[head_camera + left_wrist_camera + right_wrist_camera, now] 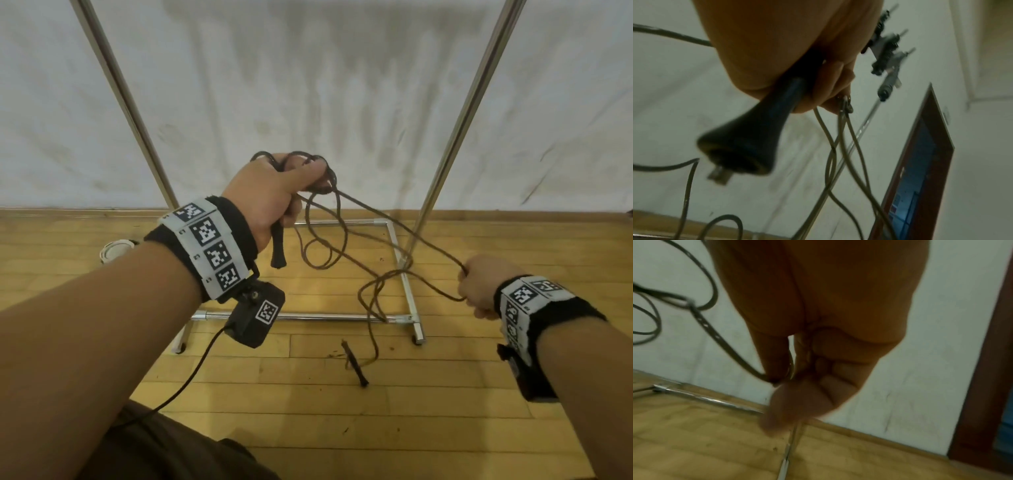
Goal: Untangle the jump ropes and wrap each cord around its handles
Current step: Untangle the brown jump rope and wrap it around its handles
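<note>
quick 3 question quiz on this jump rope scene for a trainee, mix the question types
1. True or false: the left hand grips a black handle together with loops of cord.
2. What does the right hand hold? A) a second handle B) a bend of the cord C) the metal rack
3. Fill in: the other handle lies on the wooden ____.

Key
1. True. The handle's flared end sticks out below the fist, with cord looped over the fingers.
2. B. The cord runs into the closed right hand and back out.
3. Floor, in front of the rack's base.
</note>
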Available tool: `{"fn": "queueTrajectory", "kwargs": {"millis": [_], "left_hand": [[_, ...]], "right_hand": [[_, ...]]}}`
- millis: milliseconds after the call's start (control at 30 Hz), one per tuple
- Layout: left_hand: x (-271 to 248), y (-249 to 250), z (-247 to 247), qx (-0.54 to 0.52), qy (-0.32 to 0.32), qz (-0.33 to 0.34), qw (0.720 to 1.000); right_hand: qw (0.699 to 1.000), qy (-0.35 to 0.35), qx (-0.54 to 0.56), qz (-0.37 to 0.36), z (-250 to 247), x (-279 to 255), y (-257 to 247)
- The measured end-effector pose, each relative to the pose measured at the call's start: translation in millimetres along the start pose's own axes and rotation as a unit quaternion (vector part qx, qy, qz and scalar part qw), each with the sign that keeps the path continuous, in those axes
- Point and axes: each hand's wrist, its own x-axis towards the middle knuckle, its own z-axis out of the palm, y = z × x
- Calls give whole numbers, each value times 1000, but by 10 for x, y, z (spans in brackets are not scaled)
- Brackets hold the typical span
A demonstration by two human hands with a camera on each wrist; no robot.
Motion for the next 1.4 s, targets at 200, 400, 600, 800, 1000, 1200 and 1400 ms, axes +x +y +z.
{"fn": "queueTrajectory", "kwargs": {"millis": [200, 400, 600, 800, 1000, 1200, 1400], "left_hand": [[-35, -190, 202, 70, -66, -48, 994], [-65, -295, 265, 79, -81, -61, 992], [-42, -276, 215, 80, -79, -53, 992], [-25, -119, 108, 50, -51, -29, 997], [11, -7, 14, 30, -56, -17, 998], [-37, -130, 208, 48, -91, -45, 994], [-84, -221, 246, 62, -93, -52, 992]], "right_hand": [[929, 80, 203, -300, -227, -293, -525], [902, 141, 175, -370, -313, -540, -771], [903, 176, 195, -339, -200, -416, -661], [980, 155, 42, -119, -80, 7, -167], [988, 6, -147, -42, -40, 63, -3], [884, 85, 264, -377, -319, -445, -630], [887, 156, 181, -394, -310, -541, -750]]}}
